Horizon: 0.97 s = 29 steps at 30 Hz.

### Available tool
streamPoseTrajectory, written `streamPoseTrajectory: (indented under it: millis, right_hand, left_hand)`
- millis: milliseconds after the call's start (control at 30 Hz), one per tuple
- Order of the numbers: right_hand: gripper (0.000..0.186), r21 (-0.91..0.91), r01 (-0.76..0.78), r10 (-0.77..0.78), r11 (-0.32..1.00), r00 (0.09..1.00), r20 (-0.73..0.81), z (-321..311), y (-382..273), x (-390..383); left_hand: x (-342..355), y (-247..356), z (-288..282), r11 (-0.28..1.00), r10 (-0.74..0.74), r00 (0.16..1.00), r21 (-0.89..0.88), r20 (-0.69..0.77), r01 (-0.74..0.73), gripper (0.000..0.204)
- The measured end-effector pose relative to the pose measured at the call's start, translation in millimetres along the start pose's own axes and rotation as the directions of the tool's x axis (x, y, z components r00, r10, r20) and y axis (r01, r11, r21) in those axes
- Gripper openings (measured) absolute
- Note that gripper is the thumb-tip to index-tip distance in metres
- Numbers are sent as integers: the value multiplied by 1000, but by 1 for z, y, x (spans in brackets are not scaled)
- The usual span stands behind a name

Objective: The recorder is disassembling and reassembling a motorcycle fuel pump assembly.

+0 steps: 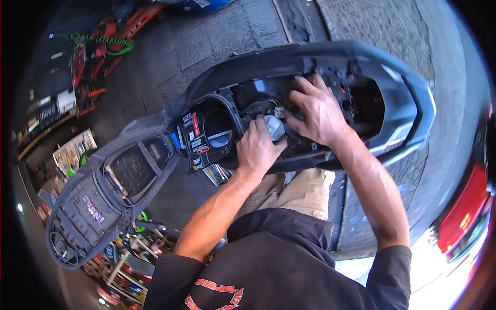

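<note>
A scooter body (305, 51) lies before me with its seat (98, 196) tipped up to the left. Its open bay shows dark parts and wiring. My left hand (257, 147) has its fingers and thumb around a pale grey block-shaped part (274, 128) inside the bay. A small light connector (279, 112) with thin wires sits just beyond that part. To the right, my right hand (320, 113) reaches over the bay, fingers bent and apart, thumb near the connector. Nothing shows between its fingers, though some fingertips are hard to make out against the dark parts.
A stickered black panel (196, 142) stands beside a dark opening at the bay's left. Red lifting equipment (98, 51) with a coiled green hose (111, 42) is at far left. Tools and parts crowd a rack (126, 274) at lower left. A red vehicle (465, 212) stands at right.
</note>
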State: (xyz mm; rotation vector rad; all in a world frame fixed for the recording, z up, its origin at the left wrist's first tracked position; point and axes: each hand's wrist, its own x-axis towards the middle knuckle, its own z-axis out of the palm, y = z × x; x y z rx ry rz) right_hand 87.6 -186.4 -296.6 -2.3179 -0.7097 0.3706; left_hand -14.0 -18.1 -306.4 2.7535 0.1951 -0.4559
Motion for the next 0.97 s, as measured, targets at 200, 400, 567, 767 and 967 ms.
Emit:
streamPoseTrajectory:
  millis: [200, 400, 567, 767, 967]
  right_hand:
    - [31, -30, 91, -94, 995, 990, -107, 10, 12, -5]
    - [33, -56, 72, -80, 996, 986, -148, 15, 12, -11]
    - [31, -95, 17, -28, 995, 994, -109, 22, 11, -13]
    - [30, -118, 110, -133, 987, 970, -201, 24, 16, -10]
    - [36, -125, 41, -59, 991, 988, -145, 21, -1, -2]
  left_hand:
    - [0, -4, 9, 995, 102, 990, 13, -95, -101, 59]
    - [-2, -4, 15, 978, 206, 971, 40, -124, -203, 54]
    - [-5, 1, 9, 973, 229, 970, 7, -84, -229, 47]
    - [-3, -4, 8, 979, 204, 970, 11, -130, -204, 49]
    - [-1, -30, 6, 978, 141, 979, -130, -147, -161, 31]
